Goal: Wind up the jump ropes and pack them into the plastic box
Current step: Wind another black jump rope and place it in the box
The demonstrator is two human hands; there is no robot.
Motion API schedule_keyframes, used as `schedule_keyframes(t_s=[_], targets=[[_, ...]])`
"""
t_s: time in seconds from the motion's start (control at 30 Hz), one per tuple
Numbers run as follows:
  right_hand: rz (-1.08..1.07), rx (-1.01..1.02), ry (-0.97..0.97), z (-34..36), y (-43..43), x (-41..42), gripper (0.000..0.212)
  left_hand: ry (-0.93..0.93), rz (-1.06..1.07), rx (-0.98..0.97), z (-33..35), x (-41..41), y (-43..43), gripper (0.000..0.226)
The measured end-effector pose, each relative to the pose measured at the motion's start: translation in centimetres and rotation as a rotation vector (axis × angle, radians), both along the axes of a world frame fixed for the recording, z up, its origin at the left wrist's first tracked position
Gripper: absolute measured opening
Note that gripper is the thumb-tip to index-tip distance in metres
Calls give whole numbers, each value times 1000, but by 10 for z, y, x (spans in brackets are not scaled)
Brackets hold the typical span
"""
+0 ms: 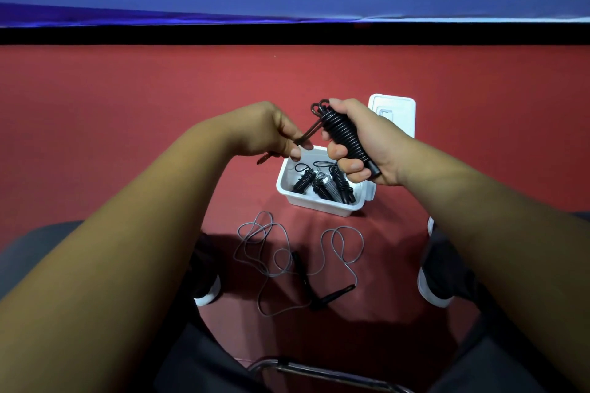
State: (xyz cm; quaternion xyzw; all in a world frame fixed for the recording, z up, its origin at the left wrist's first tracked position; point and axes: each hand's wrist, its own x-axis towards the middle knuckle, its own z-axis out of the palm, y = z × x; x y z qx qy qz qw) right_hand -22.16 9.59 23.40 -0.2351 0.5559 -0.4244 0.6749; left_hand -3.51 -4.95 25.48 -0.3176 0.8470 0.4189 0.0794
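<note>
My right hand (360, 143) grips a black jump rope (343, 134) wound in tight coils round its handles, held above the white plastic box (322, 205). My left hand (271, 131) pinches the loose end of that same rope, stretched between the two hands. Inside the box lie several wound ropes (322, 183), black and grey. On the red floor in front of the box sprawls an unwound grey rope (287, 255) with black handles (332, 295).
The box's white lid (394, 112) lies flat behind my right hand. My shoes (207, 292) (435, 287) flank the loose rope. A metal chair frame (319, 370) shows at the bottom edge. A black strip and blue wall bound the floor at the back.
</note>
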Motion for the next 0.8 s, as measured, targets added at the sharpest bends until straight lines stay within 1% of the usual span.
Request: schedule_keyframes(t_s=[0.07, 0.2, 0.23, 0.3, 0.37, 0.43, 0.53, 0.57, 0.63, 0.7, 0.8], targets=[[92, 7, -54, 1, 2, 2, 54, -22, 7, -36, -5, -3, 3, 17], [285, 55, -112, 3, 8, 6, 58, 4, -3, -95, -10, -8, 9, 9], [329, 68, -118, 3, 9, 7, 59, 4, -9, -101, -9, -7, 10, 8], [415, 102, -120, 3, 13, 9, 65, -2, -48, -136, -8, -7, 10, 18], [501, 126, -120, 3, 15, 9, 74, -8, -91, -188, -8, -6, 11, 17], [566, 132, -137, 3, 16, 9, 74, 20, -88, -191, -7, -7, 12, 14], [590, 123, -150, 1, 16, 11, 65, 94, -34, -184, -3, -11, 13, 18], [581, 123, -135, -1, 15, 12, 65, 119, -22, -193, -2, -13, 13, 18], [558, 132, -84, -4, 14, 12, 70, 165, 5, -199, 1, -15, 13, 16], [532, 149, -31, -7, 13, 13, 68, 196, 29, -199, 2, -18, 15, 16], [466, 165, 64, -14, 11, 13, 49, 223, 48, -219, 5, -22, 18, 17]])
